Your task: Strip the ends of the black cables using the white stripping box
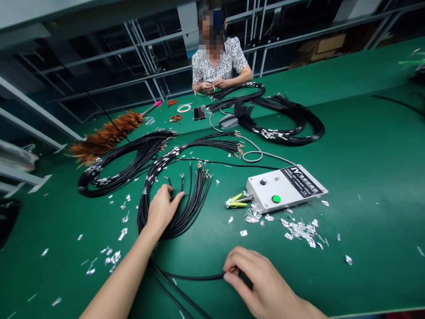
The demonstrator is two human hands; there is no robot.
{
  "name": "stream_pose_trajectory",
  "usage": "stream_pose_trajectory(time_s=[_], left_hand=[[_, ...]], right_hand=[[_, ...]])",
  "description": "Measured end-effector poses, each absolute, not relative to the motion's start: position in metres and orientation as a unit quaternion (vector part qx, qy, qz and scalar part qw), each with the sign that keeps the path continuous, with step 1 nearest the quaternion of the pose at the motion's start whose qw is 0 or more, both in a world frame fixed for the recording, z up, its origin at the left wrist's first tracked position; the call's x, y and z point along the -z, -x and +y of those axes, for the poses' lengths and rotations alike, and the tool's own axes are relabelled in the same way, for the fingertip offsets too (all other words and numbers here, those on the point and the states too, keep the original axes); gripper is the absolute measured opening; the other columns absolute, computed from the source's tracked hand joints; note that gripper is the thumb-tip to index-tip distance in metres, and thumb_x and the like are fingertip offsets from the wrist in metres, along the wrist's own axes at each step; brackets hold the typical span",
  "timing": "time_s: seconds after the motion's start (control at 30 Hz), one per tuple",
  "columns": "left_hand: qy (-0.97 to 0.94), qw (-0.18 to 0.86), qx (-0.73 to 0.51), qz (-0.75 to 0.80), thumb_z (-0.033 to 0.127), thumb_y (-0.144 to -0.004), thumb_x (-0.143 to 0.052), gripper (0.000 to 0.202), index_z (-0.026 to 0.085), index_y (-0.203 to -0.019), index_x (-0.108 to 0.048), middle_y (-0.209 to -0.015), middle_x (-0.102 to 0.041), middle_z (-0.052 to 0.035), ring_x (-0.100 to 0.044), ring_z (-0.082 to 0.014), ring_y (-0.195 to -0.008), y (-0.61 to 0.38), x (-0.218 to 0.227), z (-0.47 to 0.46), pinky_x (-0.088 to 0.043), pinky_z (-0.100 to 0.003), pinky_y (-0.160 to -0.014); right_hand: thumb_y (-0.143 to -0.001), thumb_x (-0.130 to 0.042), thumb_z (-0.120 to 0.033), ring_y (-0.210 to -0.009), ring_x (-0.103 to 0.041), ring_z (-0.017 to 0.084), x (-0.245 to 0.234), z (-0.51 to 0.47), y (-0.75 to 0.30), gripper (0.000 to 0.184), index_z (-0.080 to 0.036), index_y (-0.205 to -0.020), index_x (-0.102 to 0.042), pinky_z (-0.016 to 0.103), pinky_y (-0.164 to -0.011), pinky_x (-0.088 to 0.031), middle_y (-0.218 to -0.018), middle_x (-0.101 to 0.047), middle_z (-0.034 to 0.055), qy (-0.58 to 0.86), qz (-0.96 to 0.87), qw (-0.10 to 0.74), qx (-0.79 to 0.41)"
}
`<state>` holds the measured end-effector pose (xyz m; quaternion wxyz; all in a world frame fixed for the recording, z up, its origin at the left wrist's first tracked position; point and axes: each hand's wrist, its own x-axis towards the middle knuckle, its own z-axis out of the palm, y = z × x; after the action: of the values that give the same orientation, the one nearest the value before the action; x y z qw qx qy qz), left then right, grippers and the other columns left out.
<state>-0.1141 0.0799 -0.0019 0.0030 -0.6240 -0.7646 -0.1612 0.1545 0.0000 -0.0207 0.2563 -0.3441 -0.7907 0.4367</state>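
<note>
My right hand (262, 283) pinches the end of a black cable (199, 278) between thumb and fingertips, just above the table near its front. A bit of copper-coloured wire shows at the pinch. My left hand (162, 206) is closed over the near coil, with its fingers curled round black cable there; how many strands it grips is partly hidden. That coiled bundle of black cables (195, 217) has stripped, coppery ends fanned upward and pieces of silver foil along its bend. More loose black cable runs under my left forearm toward the front edge.
A white control box (288, 188) with a green button and yellow-green clip (237, 201) stands right of the coil. Foil scraps (303, 232) litter the green table. Further coils (109, 177), orange-handled scissors (175, 118), a phone (199, 113) and a duster (106, 137) lie beyond. A co-worker (219, 66) sits opposite.
</note>
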Motion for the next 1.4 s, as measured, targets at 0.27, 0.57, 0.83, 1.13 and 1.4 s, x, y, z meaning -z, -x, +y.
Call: stream_pose_trajectory(time_s=[0.27, 0.57, 0.83, 1.13, 1.4], left_hand=[[0.713, -0.087, 0.276, -0.639, 0.023, -0.096, -0.043, 0.015, 0.022, -0.089, -0.055, -0.083, -0.062, -0.0036, -0.061, -0.0197, -0.078, 0.056, -0.024, -0.001, -0.049, -0.032, -0.071], [0.718, -0.255, 0.245, -0.600, 0.016, -0.092, -0.049, 0.016, 0.023, -0.099, -0.061, -0.089, -0.071, -0.0036, -0.068, -0.0194, -0.080, 0.018, 0.000, -0.035, -0.054, -0.030, -0.072], [0.673, -0.308, 0.274, -0.614, 0.023, -0.094, -0.046, 0.015, 0.023, -0.093, -0.061, -0.086, -0.070, -0.0045, -0.068, -0.0194, -0.078, 0.014, -0.006, -0.024, -0.052, -0.027, -0.070], [0.642, -0.338, 0.340, -0.598, 0.021, -0.089, -0.053, 0.011, 0.023, -0.085, -0.062, -0.076, -0.065, -0.0015, -0.063, -0.0168, -0.068, -0.003, -0.011, -0.016, -0.050, -0.024, -0.062], [0.514, -0.429, 0.400, -0.627, 0.031, -0.089, -0.054, 0.020, 0.019, -0.083, -0.068, -0.063, -0.064, -0.0004, -0.058, -0.0140, -0.052, -0.002, -0.013, -0.020, -0.048, -0.024, -0.053]], right_hand=[[-0.091, -0.052, -0.019, -0.070, -0.058, 0.014, 0.013, 0.017, -0.155, 0.013, -0.020, -0.086, -0.064, 0.025, -0.067, -0.046, -0.083, -0.065, 0.0019, 0.391, -0.709, 0.259, -0.527], [-0.089, -0.057, -0.028, -0.075, -0.061, 0.015, 0.009, 0.023, -0.157, 0.012, -0.021, -0.093, -0.065, 0.027, -0.072, -0.050, -0.084, -0.067, 0.0017, 0.409, -0.625, 0.303, -0.592], [-0.081, -0.063, -0.035, -0.076, -0.062, 0.017, 0.012, 0.028, -0.165, 0.021, -0.018, -0.092, -0.067, 0.033, -0.074, -0.050, -0.082, -0.070, 0.0043, 0.444, -0.526, 0.305, -0.658], [-0.082, -0.061, -0.032, -0.066, -0.056, 0.014, 0.004, 0.028, -0.165, 0.016, -0.019, -0.083, -0.070, 0.027, -0.062, -0.042, -0.071, -0.066, 0.0005, 0.446, -0.546, 0.319, -0.633], [-0.081, -0.061, -0.034, -0.068, -0.059, 0.015, 0.000, 0.029, -0.162, 0.018, -0.018, -0.086, -0.069, 0.027, -0.064, -0.046, -0.072, -0.066, 0.0013, 0.443, -0.527, 0.327, -0.647]])
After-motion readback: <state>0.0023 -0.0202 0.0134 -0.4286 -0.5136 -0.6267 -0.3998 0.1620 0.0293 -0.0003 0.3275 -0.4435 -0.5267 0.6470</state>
